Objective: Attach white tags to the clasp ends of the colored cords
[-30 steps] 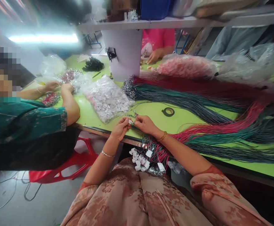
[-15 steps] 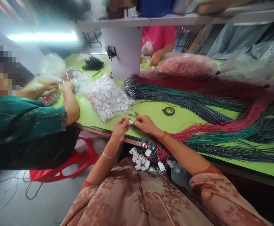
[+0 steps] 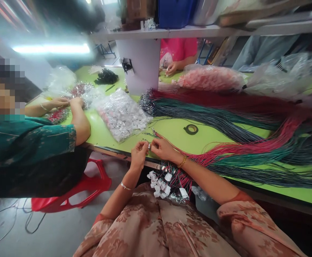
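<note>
Above the table's front edge, my left hand [image 3: 139, 154] is closed in a pinch on a small white connector [image 3: 149, 145], mostly hidden by the fingertips. My right hand [image 3: 163, 148] meets it from the right, fingers pinched together at the connector; a thin wire seems to be between them, but the fingers cover it. Just beyond my hands, loose red and green wire ends [image 3: 154, 133] with metal tips lie on the green table [image 3: 169, 126]. Below my wrists hangs a bunch of wires with white connectors [image 3: 160, 185] on their ends.
A clear bag of white connectors [image 3: 126, 116] lies left of centre. Long bundles of red wires [image 3: 241, 144], green wires [image 3: 241, 157] and black wires [image 3: 199, 114] stretch right. A black tape roll [image 3: 190, 129] lies between them. A co-worker in a green sleeve [image 3: 38, 139] works at the left.
My right hand has come down from the wire ends towards me and closer to my left hand. My left hand still pinches the connector. The view has tilted slightly.
</note>
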